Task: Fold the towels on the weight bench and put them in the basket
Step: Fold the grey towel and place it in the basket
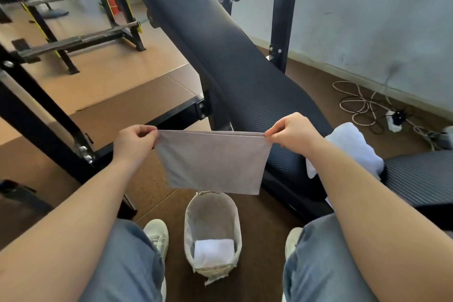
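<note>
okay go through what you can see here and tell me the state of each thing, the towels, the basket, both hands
Grey towel: held up in the air, hanging from its top corners above the basket.
Left hand: pinches the grey towel's left top corner.
Right hand: pinches the right top corner.
White towel: unfolded, bunched on the weight bench.
Basket: upright on the floor, open.
Folded white towel: lying inside the basket.

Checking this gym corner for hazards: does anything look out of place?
Cables and a power strip lie tangled on the floor by the wall, right of the bench. The liner of the basket hangs ragged at its near end. Nothing else stands out.
</note>
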Action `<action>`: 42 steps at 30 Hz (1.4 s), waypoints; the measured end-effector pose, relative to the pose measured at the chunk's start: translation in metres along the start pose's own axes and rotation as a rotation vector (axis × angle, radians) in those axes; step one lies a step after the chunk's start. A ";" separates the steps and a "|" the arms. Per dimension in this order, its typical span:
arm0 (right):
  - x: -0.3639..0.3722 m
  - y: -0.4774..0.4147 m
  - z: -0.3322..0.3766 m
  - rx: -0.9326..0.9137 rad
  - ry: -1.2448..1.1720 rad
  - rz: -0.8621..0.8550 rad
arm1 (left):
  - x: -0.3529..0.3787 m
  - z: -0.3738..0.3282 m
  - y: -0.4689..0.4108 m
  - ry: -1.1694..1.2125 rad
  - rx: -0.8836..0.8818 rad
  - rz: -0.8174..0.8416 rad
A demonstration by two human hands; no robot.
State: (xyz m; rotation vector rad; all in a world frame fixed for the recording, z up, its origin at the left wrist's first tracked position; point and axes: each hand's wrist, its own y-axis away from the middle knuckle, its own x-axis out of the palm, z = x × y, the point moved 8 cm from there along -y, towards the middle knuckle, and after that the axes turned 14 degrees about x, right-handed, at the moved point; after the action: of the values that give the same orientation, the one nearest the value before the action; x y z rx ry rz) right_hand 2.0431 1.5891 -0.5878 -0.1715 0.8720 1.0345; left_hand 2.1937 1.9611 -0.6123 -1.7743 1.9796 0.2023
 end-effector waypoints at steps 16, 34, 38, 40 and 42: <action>0.021 -0.004 -0.013 0.179 -0.232 0.095 | 0.005 -0.008 0.006 0.029 -0.072 -0.067; 0.077 0.025 0.034 0.302 -0.699 0.308 | 0.080 -0.048 0.053 0.246 -0.084 -0.008; 0.091 0.027 0.046 0.237 -0.597 0.334 | 0.091 -0.054 0.059 0.237 -0.053 0.036; 0.095 0.027 0.051 0.205 -0.600 0.321 | 0.095 -0.056 0.059 0.283 -0.066 0.060; 0.098 0.026 0.054 0.182 -0.599 0.304 | 0.100 -0.057 0.060 0.325 -0.085 0.082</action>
State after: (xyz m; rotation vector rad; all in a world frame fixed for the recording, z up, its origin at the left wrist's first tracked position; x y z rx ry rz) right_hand 2.0730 1.6966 -0.6139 0.4206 0.4430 1.1920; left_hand 2.1169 1.8572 -0.6179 -1.8777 2.3026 0.0243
